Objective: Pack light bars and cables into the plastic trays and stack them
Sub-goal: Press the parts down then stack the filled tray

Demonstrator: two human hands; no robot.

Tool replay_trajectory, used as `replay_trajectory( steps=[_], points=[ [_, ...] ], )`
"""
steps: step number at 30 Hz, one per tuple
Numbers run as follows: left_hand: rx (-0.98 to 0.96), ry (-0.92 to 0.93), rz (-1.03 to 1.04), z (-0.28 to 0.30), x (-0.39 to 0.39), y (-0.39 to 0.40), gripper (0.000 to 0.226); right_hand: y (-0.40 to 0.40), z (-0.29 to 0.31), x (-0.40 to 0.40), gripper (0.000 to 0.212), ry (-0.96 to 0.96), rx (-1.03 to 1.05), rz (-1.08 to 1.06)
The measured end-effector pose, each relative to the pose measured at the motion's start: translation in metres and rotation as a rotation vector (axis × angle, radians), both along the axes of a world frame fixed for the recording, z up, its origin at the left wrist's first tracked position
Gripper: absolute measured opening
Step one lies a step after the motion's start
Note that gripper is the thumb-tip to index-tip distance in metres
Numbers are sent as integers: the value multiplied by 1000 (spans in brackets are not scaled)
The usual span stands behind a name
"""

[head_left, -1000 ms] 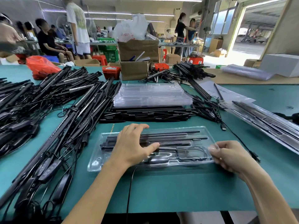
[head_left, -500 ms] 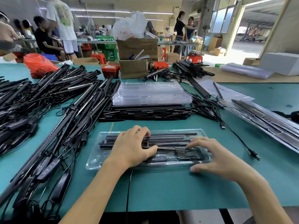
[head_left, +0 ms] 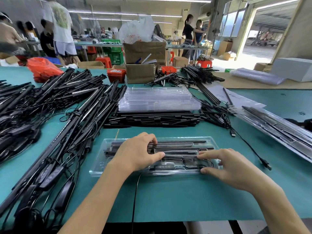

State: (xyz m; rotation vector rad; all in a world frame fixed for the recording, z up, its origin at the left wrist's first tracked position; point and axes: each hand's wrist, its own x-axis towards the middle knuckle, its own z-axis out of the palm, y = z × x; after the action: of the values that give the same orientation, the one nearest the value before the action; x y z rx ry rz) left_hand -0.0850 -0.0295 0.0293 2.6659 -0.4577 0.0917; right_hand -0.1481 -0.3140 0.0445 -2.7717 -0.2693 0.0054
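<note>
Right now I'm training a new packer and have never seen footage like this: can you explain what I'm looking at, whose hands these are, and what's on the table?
This is one picture from a camera worn on a worker's head, looking forward and down, so the two bare arms are the worker's own. No machine is involved. Both hands rest on a clear plastic tray on the green table; it already holds black light bars and a coiled cable. The left hand lies over the bars, fingertips curled on them. The right hand presses the cable end with nearly straight fingers. Behind it sits a stack of empty trays on loose bars, with a big pile of bars and cables to the left and filled trays to the right.
</note>
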Motion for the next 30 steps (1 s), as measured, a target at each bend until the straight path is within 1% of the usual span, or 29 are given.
replay_trajectory(
  steps=[4, 7, 11, 14, 16, 18, 21, 22, 25, 26, 28, 30],
  points=[
    [-34, -68, -2, -7, -4, -1, 38, 12, 5, -6, 41, -26, -117, -34],
    [-50, -67, 9, -7, -4, -1, 38, 12, 5, -6, 36, -30, -77, -64],
    [-37, -34, 6, -3, -2, 0, 39, 10, 5, -5, 30, -29, -64, -83],
    [-30, -1, -3, -1, 0, 4, 39, 10, 10, -6, 23, 21, -39, -92],
    [-77, 54, -18, -1, 4, 12, 38, 12, 13, -6, 18, 35, -34, -111],
    [-95, 125, -42, 0, 7, 20, 42, 15, 14, -7, 18, 43, -45, -150],
    [-6, 183, -90, -5, 5, 24, 62, 15, 16, -6, 24, 98, -34, -169],
    [14, 179, -96, -7, 4, 24, 65, 13, 17, -5, 25, 118, -18, -151],
    [61, 108, -92, -13, 1, 20, 58, 12, 16, 0, 20, 117, 94, -85],
    [80, 90, -89, -14, 1, 18, 56, 14, 13, 3, 23, 93, 108, -84],
    [113, 87, -83, -14, 1, 13, 59, 20, 6, 10, 30, 43, 62, -104],
    [135, 115, -92, -14, 0, 11, 73, 27, 0, 15, 32, 50, 8, -122]
  ],
)
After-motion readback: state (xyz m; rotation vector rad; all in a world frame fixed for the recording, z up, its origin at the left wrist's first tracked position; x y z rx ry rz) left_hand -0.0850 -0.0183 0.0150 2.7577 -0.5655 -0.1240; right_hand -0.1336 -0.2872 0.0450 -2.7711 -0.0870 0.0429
